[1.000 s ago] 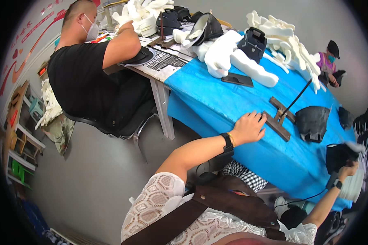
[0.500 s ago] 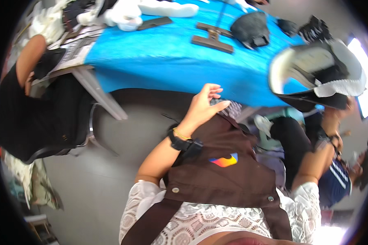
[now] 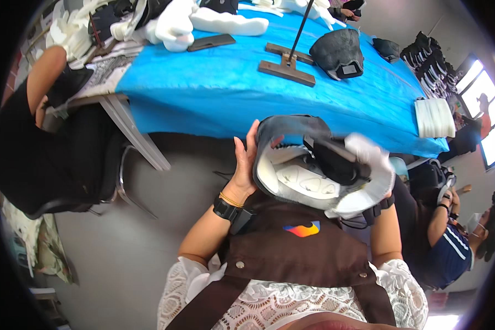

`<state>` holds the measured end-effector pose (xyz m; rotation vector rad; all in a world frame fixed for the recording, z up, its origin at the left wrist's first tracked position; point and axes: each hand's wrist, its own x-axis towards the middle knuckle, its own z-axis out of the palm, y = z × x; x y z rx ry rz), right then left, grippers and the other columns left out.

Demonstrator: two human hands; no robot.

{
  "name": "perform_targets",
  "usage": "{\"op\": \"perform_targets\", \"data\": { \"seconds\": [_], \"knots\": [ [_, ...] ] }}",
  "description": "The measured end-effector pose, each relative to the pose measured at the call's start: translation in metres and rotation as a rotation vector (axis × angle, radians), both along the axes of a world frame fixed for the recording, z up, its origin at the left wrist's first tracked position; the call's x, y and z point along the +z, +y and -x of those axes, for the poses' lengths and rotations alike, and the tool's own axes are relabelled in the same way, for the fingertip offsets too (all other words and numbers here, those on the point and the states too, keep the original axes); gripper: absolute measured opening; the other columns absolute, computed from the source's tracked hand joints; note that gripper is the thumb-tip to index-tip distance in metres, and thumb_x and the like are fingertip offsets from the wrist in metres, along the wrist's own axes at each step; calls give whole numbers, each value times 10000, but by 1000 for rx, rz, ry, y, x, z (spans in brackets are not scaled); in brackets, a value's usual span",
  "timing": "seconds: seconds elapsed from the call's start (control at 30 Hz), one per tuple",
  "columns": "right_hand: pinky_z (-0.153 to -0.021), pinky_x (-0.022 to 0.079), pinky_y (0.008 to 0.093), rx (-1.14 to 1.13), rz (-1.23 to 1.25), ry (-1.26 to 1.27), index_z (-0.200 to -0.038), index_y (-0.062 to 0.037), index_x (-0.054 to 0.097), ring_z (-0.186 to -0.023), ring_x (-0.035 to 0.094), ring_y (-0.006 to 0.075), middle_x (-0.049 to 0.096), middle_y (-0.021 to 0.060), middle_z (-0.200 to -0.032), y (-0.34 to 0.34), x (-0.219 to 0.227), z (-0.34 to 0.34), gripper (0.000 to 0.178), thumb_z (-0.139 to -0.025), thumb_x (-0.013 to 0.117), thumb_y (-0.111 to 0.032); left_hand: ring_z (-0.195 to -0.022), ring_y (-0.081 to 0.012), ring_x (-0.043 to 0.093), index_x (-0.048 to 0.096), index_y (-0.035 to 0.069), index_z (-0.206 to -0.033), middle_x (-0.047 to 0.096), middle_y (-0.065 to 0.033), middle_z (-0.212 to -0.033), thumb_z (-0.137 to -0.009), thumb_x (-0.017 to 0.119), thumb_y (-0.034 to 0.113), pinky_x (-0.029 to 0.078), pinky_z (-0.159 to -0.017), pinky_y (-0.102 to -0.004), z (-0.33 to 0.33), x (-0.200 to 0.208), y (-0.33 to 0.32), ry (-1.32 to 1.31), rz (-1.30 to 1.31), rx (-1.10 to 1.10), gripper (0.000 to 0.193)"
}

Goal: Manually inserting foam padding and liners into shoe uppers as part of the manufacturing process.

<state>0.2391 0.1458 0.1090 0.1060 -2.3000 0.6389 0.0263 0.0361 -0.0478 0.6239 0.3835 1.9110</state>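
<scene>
A hollow, padded black-and-white piece [image 3: 308, 184], open toward me with a pale lining inside, is held up in front of my apron. My left hand [image 3: 246, 169] grips its left side, with some fingers stretched up along the outer wall and a fingertip showing at the opening. At the right side is my right hand [image 3: 389, 199], mostly hidden behind the white edge, holding the piece there. The white edge on the right is smeared by motion.
A blue-covered table [image 3: 214, 93] stands ahead, bearing a metal stand [image 3: 287, 69], a dark rounded piece [image 3: 338, 55], a folded white stack [image 3: 434, 118] and white padded parts [image 3: 225, 23]. A person in black [image 3: 55, 148] sits at left; a masked person [image 3: 451, 242] works at right.
The padded piece has come from the far right to the middle, in front of my apron. My left hand, free before, now holds its left side; the right hand moved inward with it.
</scene>
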Motion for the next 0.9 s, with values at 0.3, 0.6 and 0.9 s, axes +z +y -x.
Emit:
{"op": "perform_targets", "data": {
  "seconds": [0.3,0.6,0.9],
  "knots": [
    [-824,405,299,-35,802,-342,-751,92,591,-883,552,188,629,128,-953,90,-107,-38,377,-774,453,-258,-1279,-334,467,617,93,-918,593,-152,-1261,-794,727,325,148,-1148,-568,26,25,18,868,-384,288,286],
    [-868,415,295,-427,798,-265,-1053,-25,611,-984,581,153,636,68,-1034,73,-72,-12,384,-904,481,-355,-1264,-268,520,734,108,-772,675,-52,-1176,-788,769,161,46,-1149,-615,-14,49,0,1204,-482,78,65],
    [-1062,365,372,142,919,-495,-1192,32,611,-1175,545,258,621,145,-1222,51,-70,8,713,-1044,171,-508,-1109,-273,574,536,26,-1212,605,-157,-1156,-754,794,107,441,-977,-388,122,130,87,1404,47,1265,531]
  ]
}}
